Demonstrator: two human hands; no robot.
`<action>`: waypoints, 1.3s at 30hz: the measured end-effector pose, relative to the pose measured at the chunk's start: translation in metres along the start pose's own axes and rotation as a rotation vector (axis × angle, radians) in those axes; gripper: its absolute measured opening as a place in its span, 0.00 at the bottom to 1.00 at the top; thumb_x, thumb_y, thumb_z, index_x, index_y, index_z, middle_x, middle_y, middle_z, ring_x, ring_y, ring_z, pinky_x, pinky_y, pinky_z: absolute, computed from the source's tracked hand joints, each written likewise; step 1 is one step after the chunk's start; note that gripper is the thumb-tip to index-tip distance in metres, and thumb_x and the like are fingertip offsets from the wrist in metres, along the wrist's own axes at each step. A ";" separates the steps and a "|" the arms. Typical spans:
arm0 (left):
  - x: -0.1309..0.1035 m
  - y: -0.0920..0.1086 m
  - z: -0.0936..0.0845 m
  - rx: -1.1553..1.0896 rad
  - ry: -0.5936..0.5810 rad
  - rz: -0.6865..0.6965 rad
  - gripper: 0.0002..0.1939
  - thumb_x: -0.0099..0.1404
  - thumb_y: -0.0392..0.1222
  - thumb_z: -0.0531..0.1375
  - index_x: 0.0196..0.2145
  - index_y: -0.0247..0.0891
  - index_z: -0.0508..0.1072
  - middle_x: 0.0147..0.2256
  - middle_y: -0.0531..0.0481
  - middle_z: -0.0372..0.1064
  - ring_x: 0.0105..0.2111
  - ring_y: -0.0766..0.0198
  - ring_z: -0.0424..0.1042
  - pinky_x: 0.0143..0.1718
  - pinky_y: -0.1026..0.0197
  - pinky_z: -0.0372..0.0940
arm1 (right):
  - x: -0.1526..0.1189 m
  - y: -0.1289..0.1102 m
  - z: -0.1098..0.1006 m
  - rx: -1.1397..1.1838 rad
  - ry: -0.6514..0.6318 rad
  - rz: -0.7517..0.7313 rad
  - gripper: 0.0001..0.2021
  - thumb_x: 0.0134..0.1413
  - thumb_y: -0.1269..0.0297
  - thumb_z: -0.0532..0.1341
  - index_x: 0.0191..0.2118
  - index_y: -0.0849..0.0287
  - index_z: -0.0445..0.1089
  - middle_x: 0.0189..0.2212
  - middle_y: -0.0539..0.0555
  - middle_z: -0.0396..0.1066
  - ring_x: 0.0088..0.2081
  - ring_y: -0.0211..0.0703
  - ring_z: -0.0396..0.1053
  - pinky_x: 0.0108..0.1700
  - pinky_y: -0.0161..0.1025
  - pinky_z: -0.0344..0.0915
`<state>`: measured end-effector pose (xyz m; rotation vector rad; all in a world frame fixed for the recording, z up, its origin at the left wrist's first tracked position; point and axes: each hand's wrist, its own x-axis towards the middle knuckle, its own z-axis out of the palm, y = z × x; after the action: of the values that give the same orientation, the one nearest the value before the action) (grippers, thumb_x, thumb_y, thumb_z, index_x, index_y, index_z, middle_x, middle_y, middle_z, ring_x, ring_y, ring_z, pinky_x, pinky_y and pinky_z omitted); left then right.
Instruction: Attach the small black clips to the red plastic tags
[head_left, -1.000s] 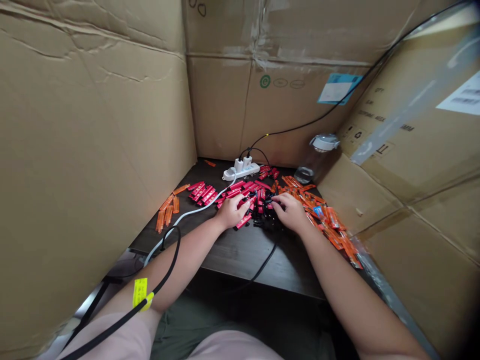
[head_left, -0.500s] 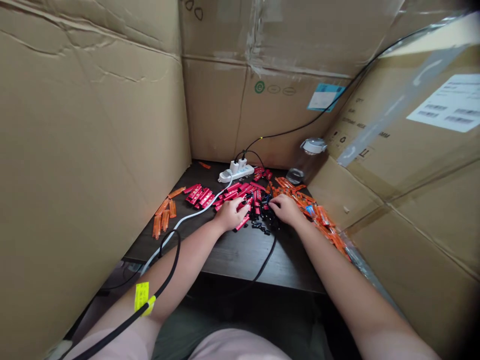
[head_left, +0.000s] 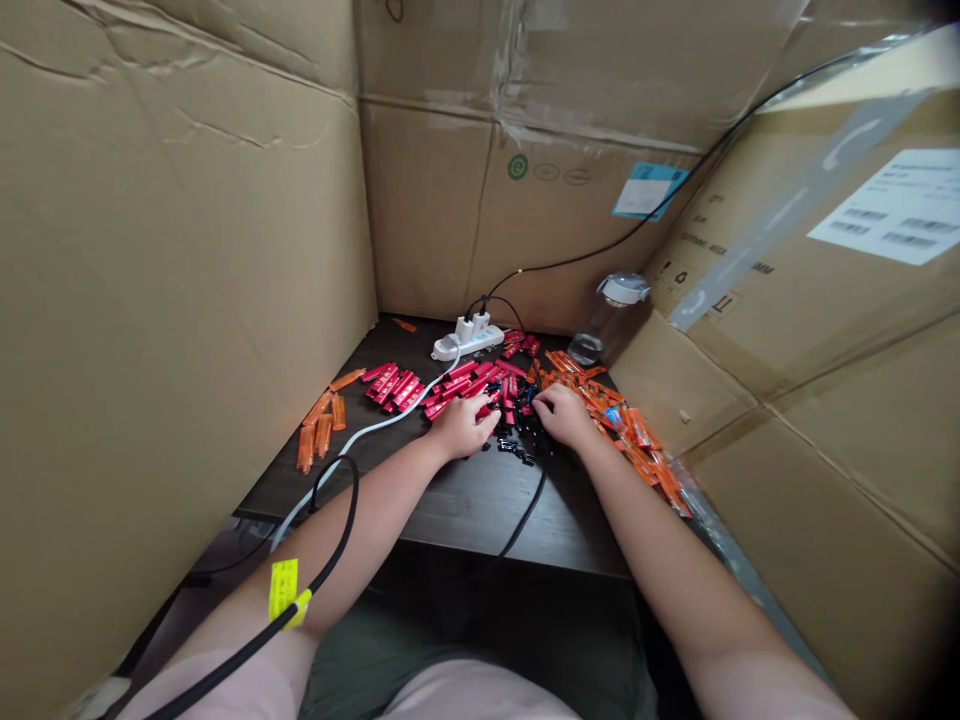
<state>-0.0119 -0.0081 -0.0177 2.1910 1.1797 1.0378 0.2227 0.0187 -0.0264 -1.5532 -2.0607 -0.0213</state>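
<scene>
My left hand is curled at the near edge of a pile of flat red plastic pieces, with a red piece showing between thumb and fingers. My right hand has its fingertips pinched together over a heap of small black pieces; whatever they hold is too small to make out. Orange plastic pieces are heaped right beside and beyond that hand. Another cluster of red pieces lies to the left, past a white cable.
A white power strip with plugs sits at the back, near a clear bottle. Several orange pieces lie at the left. Cardboard walls enclose the dark table. A black cable crosses my left forearm.
The whole view has shifted slightly. My left hand now covers the red piece that showed just below it. The right hand stays pinched at the black heap.
</scene>
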 end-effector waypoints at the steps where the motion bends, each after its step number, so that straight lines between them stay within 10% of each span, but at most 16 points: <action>1: 0.000 0.000 0.001 0.002 -0.002 0.007 0.12 0.63 0.46 0.57 0.35 0.36 0.76 0.21 0.51 0.68 0.23 0.65 0.65 0.28 0.64 0.58 | 0.000 0.000 0.000 0.018 0.021 0.000 0.09 0.52 0.68 0.58 0.24 0.60 0.72 0.28 0.57 0.69 0.35 0.47 0.66 0.42 0.43 0.63; 10: -0.002 0.006 0.009 -0.031 0.025 0.082 0.11 0.64 0.43 0.56 0.34 0.35 0.75 0.28 0.46 0.73 0.30 0.62 0.72 0.35 0.61 0.64 | -0.004 -0.010 -0.019 0.320 0.319 0.120 0.08 0.54 0.62 0.56 0.26 0.58 0.65 0.29 0.56 0.65 0.35 0.47 0.64 0.42 0.45 0.62; 15: 0.001 0.007 0.012 -0.311 0.112 0.048 0.14 0.64 0.44 0.57 0.45 0.36 0.74 0.44 0.43 0.75 0.46 0.58 0.73 0.50 0.57 0.65 | -0.014 -0.040 -0.021 0.625 0.173 0.181 0.13 0.55 0.55 0.57 0.28 0.59 0.66 0.22 0.49 0.64 0.25 0.38 0.61 0.30 0.36 0.60; 22: 0.002 0.011 0.007 -0.706 -0.050 -0.211 0.17 0.59 0.51 0.61 0.22 0.33 0.71 0.18 0.53 0.66 0.17 0.72 0.62 0.20 0.66 0.58 | -0.021 -0.067 -0.007 0.960 0.010 0.195 0.16 0.54 0.50 0.60 0.30 0.59 0.68 0.22 0.49 0.65 0.23 0.35 0.61 0.27 0.34 0.61; 29: 0.000 0.017 -0.002 -1.144 -0.326 -0.495 0.18 0.53 0.52 0.65 0.29 0.34 0.69 0.20 0.55 0.64 0.13 0.77 0.51 0.14 0.69 0.46 | -0.028 -0.070 -0.006 1.260 -0.122 0.162 0.19 0.47 0.51 0.67 0.43 0.55 0.71 0.29 0.50 0.72 0.27 0.37 0.68 0.31 0.37 0.68; 34: -0.001 0.019 -0.003 -1.098 -0.457 -0.450 0.18 0.56 0.54 0.63 0.29 0.34 0.69 0.21 0.56 0.61 0.13 0.78 0.49 0.14 0.68 0.43 | -0.028 -0.069 -0.005 1.233 -0.139 0.134 0.14 0.47 0.55 0.67 0.38 0.58 0.73 0.25 0.50 0.72 0.25 0.36 0.69 0.29 0.35 0.68; 39: -0.001 0.016 0.001 -0.759 -0.192 -0.223 0.19 0.63 0.56 0.56 0.30 0.34 0.69 0.19 0.57 0.57 0.17 0.73 0.54 0.19 0.66 0.51 | -0.027 -0.066 -0.002 1.282 0.026 0.199 0.10 0.45 0.58 0.69 0.31 0.58 0.73 0.25 0.49 0.71 0.23 0.35 0.68 0.27 0.36 0.69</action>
<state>-0.0032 -0.0177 -0.0081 1.4871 0.7465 0.9467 0.1692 -0.0277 -0.0156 -0.8579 -1.3094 1.1015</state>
